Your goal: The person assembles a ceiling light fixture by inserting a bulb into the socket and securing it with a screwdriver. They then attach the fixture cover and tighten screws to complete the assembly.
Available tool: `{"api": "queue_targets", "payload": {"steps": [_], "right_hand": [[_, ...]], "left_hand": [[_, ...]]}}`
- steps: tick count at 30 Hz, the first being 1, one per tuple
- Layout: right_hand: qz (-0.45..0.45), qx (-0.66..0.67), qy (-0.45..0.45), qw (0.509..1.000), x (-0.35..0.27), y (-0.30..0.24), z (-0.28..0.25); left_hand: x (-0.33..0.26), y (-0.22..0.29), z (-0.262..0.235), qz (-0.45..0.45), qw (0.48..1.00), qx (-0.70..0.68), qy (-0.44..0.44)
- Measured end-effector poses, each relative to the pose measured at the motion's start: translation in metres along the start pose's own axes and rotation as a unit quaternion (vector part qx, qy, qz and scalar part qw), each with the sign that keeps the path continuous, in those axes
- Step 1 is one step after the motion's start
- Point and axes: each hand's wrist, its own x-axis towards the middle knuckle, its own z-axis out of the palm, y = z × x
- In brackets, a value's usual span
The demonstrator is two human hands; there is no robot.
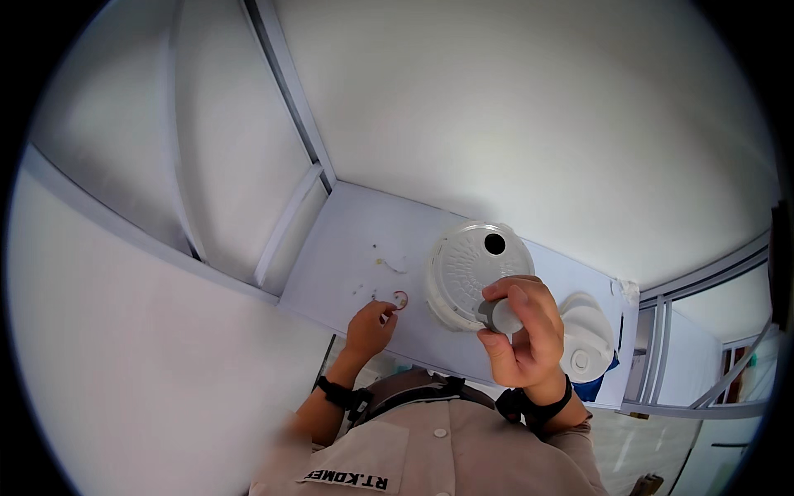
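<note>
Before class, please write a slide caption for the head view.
Right hand holding a round grey piece, left hand at a small reddish loop, a white lid on the table.

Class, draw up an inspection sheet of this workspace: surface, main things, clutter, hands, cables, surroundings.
Surface: pale table against a white wall.
Main things: grey round piece; white round unit with a black circular spot.
Clutter: small loose bits; white lid-like part at right, something blue beside it.
Hands: right hand grips the grey round piece; left hand is at a red curved piece, contact unclear.
Cables: thin pale strand, perhaps a wire.
Surroundings: grey frame, white panel at left.
</note>
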Motion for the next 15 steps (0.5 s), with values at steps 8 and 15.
{"api": "queue_targets", "payload": {"steps": [8,15], "right_hand": [[0.22,0.256,-0.092,0.937,-0.033,0.016,0.036],[0.295,0.152,-0.282,0.9,-0.056,0.029,0.069]], "left_hand": [[0.006,-0.005,0.011,-0.03,0.99,0.079,0.11],[0.004,-0.017,0.002,-0.111,0.975,0.118,0.151]]}}
